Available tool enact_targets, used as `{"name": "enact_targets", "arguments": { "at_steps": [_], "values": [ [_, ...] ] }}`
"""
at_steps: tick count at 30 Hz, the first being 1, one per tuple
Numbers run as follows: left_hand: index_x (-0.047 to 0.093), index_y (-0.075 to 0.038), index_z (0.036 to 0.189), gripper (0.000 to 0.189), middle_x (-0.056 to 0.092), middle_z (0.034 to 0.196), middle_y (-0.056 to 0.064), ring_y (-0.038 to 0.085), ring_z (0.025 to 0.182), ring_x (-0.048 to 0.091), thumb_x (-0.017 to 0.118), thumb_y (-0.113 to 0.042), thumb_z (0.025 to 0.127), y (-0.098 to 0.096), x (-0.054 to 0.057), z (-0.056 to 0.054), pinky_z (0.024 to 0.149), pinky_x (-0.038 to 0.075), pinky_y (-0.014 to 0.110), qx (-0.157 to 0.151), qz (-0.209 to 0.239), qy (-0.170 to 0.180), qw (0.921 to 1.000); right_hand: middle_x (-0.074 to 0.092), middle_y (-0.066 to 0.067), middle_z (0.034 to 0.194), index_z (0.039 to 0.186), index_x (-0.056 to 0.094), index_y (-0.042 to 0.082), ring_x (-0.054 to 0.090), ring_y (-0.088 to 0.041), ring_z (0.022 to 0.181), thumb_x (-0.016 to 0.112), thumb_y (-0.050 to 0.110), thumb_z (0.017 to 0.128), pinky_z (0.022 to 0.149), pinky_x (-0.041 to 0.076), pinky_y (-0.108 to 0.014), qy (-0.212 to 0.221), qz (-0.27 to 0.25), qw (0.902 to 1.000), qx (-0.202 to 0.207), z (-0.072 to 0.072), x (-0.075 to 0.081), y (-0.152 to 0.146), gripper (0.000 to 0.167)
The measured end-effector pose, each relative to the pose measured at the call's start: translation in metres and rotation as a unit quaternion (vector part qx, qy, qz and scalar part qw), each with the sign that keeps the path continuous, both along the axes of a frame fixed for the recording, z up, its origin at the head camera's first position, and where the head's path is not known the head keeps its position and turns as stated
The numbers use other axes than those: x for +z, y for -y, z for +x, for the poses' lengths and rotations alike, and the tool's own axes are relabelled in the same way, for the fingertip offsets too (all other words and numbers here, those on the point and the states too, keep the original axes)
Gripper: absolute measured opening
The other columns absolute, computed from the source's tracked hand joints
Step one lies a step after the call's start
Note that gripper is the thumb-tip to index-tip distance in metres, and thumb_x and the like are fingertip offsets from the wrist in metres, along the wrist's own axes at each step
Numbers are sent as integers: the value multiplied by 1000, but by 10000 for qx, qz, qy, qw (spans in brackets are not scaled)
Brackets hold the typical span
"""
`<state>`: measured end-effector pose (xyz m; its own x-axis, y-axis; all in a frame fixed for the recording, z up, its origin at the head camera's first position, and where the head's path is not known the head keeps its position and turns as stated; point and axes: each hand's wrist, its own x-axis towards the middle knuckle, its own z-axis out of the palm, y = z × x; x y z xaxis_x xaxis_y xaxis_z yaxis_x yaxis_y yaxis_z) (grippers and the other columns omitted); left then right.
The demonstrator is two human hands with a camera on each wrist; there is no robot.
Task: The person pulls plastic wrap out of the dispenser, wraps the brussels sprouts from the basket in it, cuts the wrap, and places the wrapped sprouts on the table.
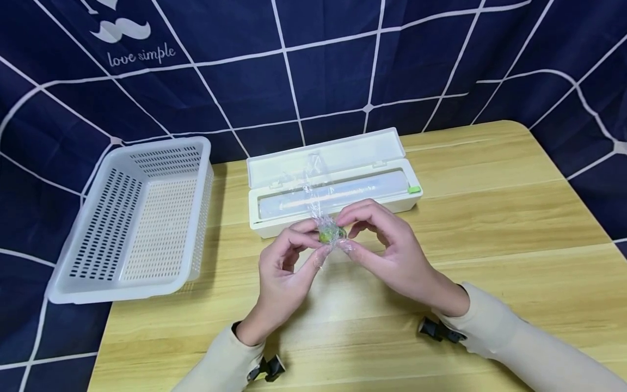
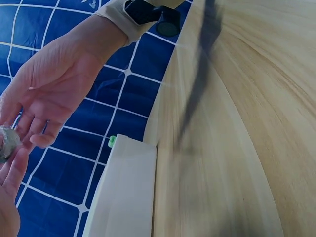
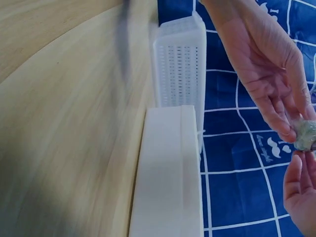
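Observation:
A small green, roundish item (image 1: 329, 234), its exact kind unclear under crinkled plastic, sits between both hands. Clear cling film (image 1: 315, 190) covers it, and a loose strip trails up in front of the white box. My left hand (image 1: 286, 264) pinches the wrapped item from the left between thumb and fingers. From the right, my right hand (image 1: 392, 245) pinches the film at its other side. The right wrist view also catches the wrapped item (image 3: 305, 136) between the fingertips of both hands.
Just beyond the hands lies a long white dispenser box (image 1: 411, 202) with its lid raised and a roll of film (image 1: 362, 188) inside. A white perforated basket (image 1: 193, 245) stands at the table's left edge. Behind the wooden table (image 1: 490, 218) hangs a dark blue gridded cloth (image 1: 333, 65).

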<state>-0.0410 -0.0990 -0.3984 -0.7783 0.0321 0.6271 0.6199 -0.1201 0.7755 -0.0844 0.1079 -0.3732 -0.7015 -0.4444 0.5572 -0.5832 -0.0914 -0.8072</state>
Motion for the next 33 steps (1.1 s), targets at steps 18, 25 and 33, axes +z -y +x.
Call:
{"name": "enact_targets", "arguments": {
  "at_steps": [18,25,33],
  "values": [
    [67,8,100,16,67,121,27,33,118,68,70,22,93,5,0,0,95,63,43,54,-202,280,9994,72,-11,126,126,72,1,67,-23,116,79,-22,85,93,59,-30,196,295,9994,-30,0,-5,1,48],
    [67,7,105,3,66,125,26,31,110,71,66,6,103,3,0,2,93,64,43,123,-447,158,9988,73,-8,125,125,72,3,67,-24,116,80,-20,85,92,58,-31,94,407,9990,-155,1,-6,2,46],
    [67,6,104,12,65,119,25,30,104,68,59,10,97,2,-2,-1,87,66,41,25,-591,-100,9982,71,-1,131,124,73,8,65,-25,123,83,-12,88,94,58,-34,215,735,9968,-242,3,-5,1,43]
  ]
}}
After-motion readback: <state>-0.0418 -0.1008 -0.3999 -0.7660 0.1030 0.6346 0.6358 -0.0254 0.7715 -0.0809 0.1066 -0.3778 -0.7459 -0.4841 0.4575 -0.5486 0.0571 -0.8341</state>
